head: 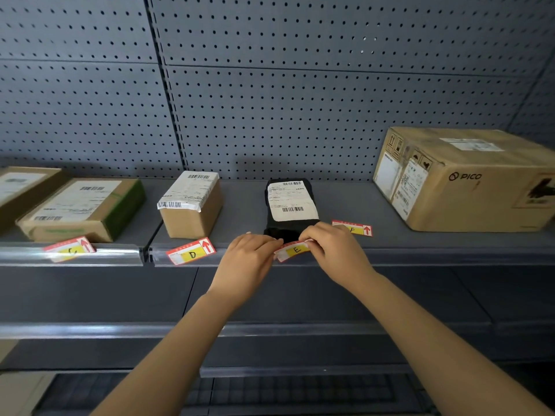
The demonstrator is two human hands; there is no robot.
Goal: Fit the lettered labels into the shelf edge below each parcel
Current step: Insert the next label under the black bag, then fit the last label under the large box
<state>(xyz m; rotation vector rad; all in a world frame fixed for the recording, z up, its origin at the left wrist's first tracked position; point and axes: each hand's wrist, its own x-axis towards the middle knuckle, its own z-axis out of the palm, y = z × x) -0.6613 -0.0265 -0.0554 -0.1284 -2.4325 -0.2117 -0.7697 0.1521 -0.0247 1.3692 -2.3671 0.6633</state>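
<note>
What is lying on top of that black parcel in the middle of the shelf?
A white shipping sticker with barcodes covers most of the black soft parcel's top. Its front right corner is hidden behind the right hand, which, with the left hand, holds the red-and-yellow E label.

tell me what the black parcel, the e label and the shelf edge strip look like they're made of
Black parcel: soft plastic mailer bag by its limp, wrinkled shape, with a white paper slip.
E label: thin printed card or paper, matte, bending between both hands.
Shelf edge strip: probably clear glossy plastic; it shows bright glare.

Dim, even light with soft shadows behind the black parcel. Glare streaks the shelf edge left of it. Frame edges bow and blur.
</note>
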